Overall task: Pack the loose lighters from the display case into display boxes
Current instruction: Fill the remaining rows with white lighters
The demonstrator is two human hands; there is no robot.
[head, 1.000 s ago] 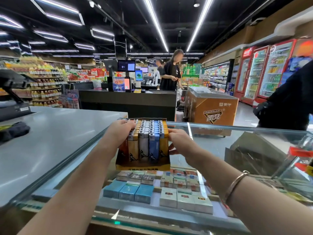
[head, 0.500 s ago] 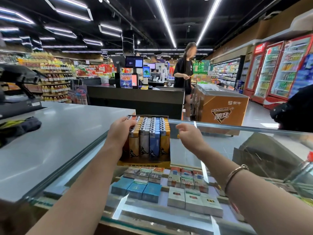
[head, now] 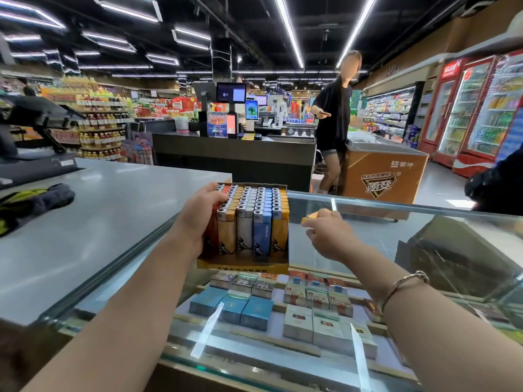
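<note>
At the far left of the frame we see a dark cloth [head: 36, 200] lying on the grey counter [head: 113, 222], well apart from our work. Moving toward the centre, our left hand [head: 198, 219] grips the left side of the display box [head: 249, 264], thumb over the top row of lighters [head: 252, 222], holding the box upright on the glass case [head: 382, 244]. The box looks nearly full, its columns of red, orange, white, blue and yellow lighters standing tight together. Half a second ago our right hand was beside the box, and a second ago it was pressed against the box's right side; now our right hand [head: 329, 236] has drawn away to the right of centre, apart from the box, and pinches a small orange lighter [head: 311, 217] between thumb and fingertips. We judge this means one more loose lighter is in hand and bound for the box, so the next move is to find a free slot, if there is one; we cannot tell from here whether any gap remains. Beneath the glass, in the lower middle, lie rows of cigarette packs [head: 314, 321]. On the right wrist sits a bracelet [head: 407, 284]. Farther right, in the upper part, a person stands by a brown freezer [head: 385, 176].
</note>
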